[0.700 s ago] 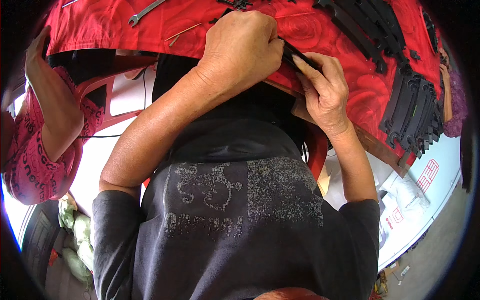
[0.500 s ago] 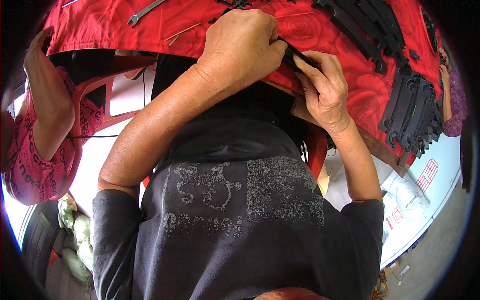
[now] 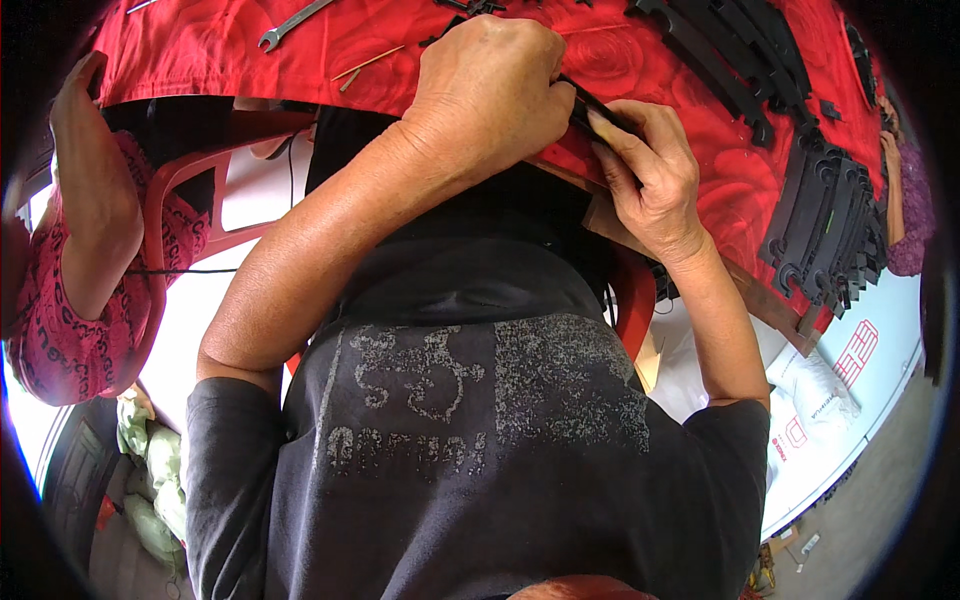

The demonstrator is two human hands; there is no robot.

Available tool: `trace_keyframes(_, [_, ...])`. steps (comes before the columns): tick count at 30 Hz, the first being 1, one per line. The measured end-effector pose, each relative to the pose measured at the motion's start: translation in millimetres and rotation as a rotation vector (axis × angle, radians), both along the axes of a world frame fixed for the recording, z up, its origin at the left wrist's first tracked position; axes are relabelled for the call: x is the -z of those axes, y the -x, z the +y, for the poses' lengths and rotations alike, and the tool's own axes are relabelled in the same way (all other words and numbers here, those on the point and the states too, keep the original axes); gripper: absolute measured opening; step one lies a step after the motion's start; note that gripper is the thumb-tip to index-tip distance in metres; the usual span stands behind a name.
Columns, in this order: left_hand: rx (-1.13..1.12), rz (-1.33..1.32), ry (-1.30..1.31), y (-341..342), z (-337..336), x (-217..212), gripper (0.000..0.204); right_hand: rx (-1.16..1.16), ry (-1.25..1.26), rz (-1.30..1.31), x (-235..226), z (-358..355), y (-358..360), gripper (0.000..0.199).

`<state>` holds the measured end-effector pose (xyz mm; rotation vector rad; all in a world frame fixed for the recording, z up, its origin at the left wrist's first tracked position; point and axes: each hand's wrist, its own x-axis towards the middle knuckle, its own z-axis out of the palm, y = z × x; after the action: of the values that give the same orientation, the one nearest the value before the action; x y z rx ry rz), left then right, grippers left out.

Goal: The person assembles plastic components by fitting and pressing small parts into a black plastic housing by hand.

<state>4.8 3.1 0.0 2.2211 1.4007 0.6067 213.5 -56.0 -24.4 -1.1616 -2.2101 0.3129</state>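
Observation:
My left hand (image 3: 492, 88) is closed at the table's near edge, its thumb and fingers on one end of a slim black strip-like part (image 3: 590, 104). Farther right, the thumb and fingers of my right hand (image 3: 652, 172) pinch the other end. Between the two hands the part lies at a slant, down toward the right. Much of it is hidden, so its full shape cannot be made out. Beneath it spreads a red rose-patterned cloth (image 3: 735, 190).
Rows of black plastic parts (image 3: 820, 215) lie at the right, with long black pieces (image 3: 720, 60) farther back. A wrench (image 3: 290, 25) and thin wooden sticks (image 3: 368, 66) rest at the left. Another person's leg (image 3: 95, 190) is at far left; another person's arm (image 3: 892, 190) at far right.
My hands and the black part have shifted very slightly to the right in the picture. Both hands keep the same hold.

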Motion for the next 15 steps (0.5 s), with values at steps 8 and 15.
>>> trace_keyframes(8, [-0.025,-0.016,-0.026,-0.1,-1.9,0.3,0.016,0.114,0.224,0.257,-9.0,3.6,4.0,0.019])
trace_keyframes(15, [-0.023,-0.008,0.026,0.4,-1.3,-1.6,0.016,0.200,0.537,0.181,-25.0,30.0,16.2,0.022])
